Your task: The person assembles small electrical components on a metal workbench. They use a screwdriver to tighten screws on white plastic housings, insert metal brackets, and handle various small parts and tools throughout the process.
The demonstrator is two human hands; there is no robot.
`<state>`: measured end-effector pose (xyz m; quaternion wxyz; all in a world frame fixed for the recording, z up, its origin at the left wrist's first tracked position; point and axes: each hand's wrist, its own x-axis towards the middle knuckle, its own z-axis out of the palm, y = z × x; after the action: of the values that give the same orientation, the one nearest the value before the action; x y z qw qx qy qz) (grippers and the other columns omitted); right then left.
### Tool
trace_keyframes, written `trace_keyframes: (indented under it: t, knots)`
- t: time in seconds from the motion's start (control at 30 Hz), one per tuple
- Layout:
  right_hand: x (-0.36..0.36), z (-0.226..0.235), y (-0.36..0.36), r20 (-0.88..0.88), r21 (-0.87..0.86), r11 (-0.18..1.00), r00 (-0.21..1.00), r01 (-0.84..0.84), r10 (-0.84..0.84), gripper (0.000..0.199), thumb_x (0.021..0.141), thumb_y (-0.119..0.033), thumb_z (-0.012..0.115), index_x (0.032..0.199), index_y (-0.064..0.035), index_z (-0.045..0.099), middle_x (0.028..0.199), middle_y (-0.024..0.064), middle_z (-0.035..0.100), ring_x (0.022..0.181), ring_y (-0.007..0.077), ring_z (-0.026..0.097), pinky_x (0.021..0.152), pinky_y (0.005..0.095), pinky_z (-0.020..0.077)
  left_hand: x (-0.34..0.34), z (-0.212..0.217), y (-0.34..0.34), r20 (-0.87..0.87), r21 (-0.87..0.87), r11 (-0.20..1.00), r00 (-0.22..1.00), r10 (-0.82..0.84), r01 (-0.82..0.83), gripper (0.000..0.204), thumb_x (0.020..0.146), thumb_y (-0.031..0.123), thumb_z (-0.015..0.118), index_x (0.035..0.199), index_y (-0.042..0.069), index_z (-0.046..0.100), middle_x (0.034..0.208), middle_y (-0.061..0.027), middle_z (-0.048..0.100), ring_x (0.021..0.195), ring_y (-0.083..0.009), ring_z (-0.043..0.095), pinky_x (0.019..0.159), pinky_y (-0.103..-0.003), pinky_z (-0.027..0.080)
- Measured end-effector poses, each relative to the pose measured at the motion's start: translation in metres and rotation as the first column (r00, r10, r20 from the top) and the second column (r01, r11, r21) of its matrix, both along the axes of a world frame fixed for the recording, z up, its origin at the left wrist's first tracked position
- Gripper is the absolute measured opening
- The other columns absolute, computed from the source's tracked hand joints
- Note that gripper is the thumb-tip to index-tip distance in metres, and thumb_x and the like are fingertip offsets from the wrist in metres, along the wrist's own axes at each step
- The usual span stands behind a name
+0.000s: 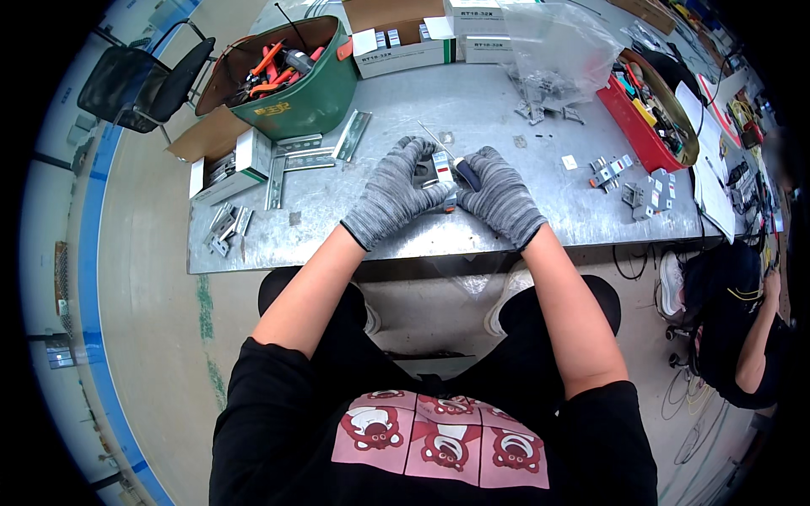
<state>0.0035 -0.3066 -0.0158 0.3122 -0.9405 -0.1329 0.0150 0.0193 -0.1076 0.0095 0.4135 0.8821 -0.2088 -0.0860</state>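
My left hand (pixel 388 198), in a grey knitted glove, is closed around a narrow white and grey rail-mount electrical module (pixel 443 170) with a red mark and an orange end. My right hand (pixel 504 201), gloved alike, grips a small screwdriver (pixel 468 174) by its dark handle. The screwdriver's thin shaft slants up and to the left, past the module's far end, with its tip in the air. Both hands are close together over the near middle of the metal table (pixel 337 232). My fingers hide part of the module.
Metal rail pieces (pixel 305 158) and an open carton (pixel 234 173) lie at left, below a green tool bin (pixel 316 97). Cartons (pixel 405 57) and a clear plastic bag (pixel 565 51) stand at the back. At right are a red tool box (pixel 637 126), loose modules (pixel 609 172) and a seated person (pixel 734 329).
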Motion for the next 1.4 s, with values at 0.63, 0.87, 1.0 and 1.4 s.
trace_keyframes:
  t: [0.63, 0.87, 1.0, 1.4]
  knots:
    - [-0.03, 0.016, -0.033, -0.086, 0.268, 0.952, 0.988, 0.148, -0.13, 0.047, 0.077, -0.006, 0.062, 0.122, -0.0022, 0.052, 0.108, 0.0231, 0.064, 0.098, 0.0344, 0.064, 0.086, 0.0399, 0.0505, -0.004, -0.039, 0.01, 0.199, 0.029, 0.997, 0.977, -0.072, 0.068, 0.065, 0.081, 0.015, 0.071, 0.136, -0.004, 0.041, 0.13, -0.0204, 0.048, 0.116, -0.0321, 0.056, 0.102, -0.037, 0.046]
    - [-0.096, 0.122, -0.04, 0.078, -0.149, 0.986, 0.993, -0.078, 0.09, 0.034, 0.077, 0.002, 0.063, 0.11, -0.0048, 0.064, 0.09, 0.0172, 0.058, 0.089, 0.0349, 0.059, 0.078, 0.0423, 0.0488, -0.004, -0.039, 0.012, 0.262, -0.041, 0.994, 0.961, -0.086, 0.1, 0.058, 0.079, 0.017, 0.069, 0.128, -0.003, 0.046, 0.121, -0.0214, 0.052, 0.112, -0.0353, 0.056, 0.099, -0.039, 0.047]
    - [-0.103, 0.125, -0.024, 0.093, -0.319, 0.943, 0.987, -0.097, 0.133, 0.024, 0.083, -0.009, 0.064, 0.107, -0.0065, 0.066, 0.088, 0.0149, 0.058, 0.082, 0.0341, 0.061, 0.073, 0.0424, 0.0501, -0.004, -0.042, 0.012, 0.271, -0.048, 0.995, 0.96, -0.076, 0.092, 0.057, 0.078, 0.015, 0.069, 0.127, -0.003, 0.047, 0.12, -0.0217, 0.052, 0.11, -0.0362, 0.057, 0.099, -0.04, 0.047]
    - [-0.092, 0.135, 0.019, 0.012, -0.602, 0.794, 0.993, -0.086, 0.117, 0.021, 0.088, -0.01, 0.056, 0.107, -0.01, 0.065, 0.097, 0.016, 0.058, 0.088, 0.0339, 0.065, 0.075, 0.044, 0.054, -0.007, -0.039, 0.013, 0.278, -0.077, 0.992, 0.957, -0.078, 0.103, 0.055, 0.078, 0.013, 0.067, 0.126, -0.004, 0.048, 0.124, -0.0238, 0.051, 0.114, -0.0387, 0.055, 0.101, -0.041, 0.045]
